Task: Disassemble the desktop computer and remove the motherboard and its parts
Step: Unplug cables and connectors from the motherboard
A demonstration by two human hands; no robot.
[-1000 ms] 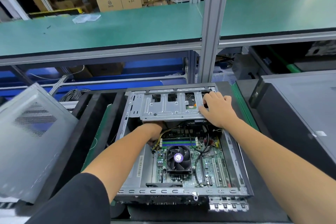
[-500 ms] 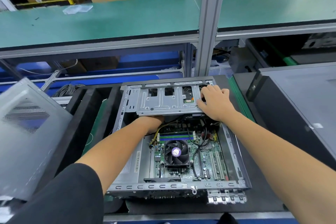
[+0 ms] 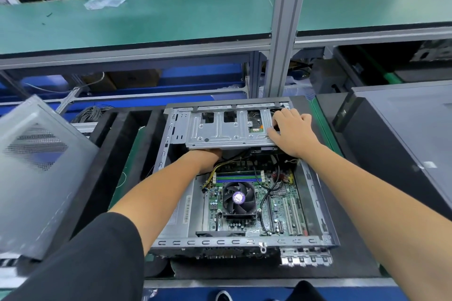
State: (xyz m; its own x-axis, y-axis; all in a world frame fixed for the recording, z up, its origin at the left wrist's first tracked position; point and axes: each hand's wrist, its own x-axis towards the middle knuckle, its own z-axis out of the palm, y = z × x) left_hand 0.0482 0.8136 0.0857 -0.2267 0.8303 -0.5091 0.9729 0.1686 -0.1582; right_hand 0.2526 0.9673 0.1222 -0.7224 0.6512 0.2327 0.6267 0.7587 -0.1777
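Up top, my right hand (image 3: 292,133) curls over the drive cage (image 3: 227,129)'s right end; my left hand (image 3: 208,157) is hidden beneath it, its grip impossible to tell.

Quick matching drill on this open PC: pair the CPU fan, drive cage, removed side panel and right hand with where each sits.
1. CPU fan
2. drive cage
3. side panel
4. right hand

A. leaning left of the case
B. on the cage's right end
C. middle of the motherboard
D. across the case's far end

Pairs: 1-C, 2-D, 3-A, 4-B
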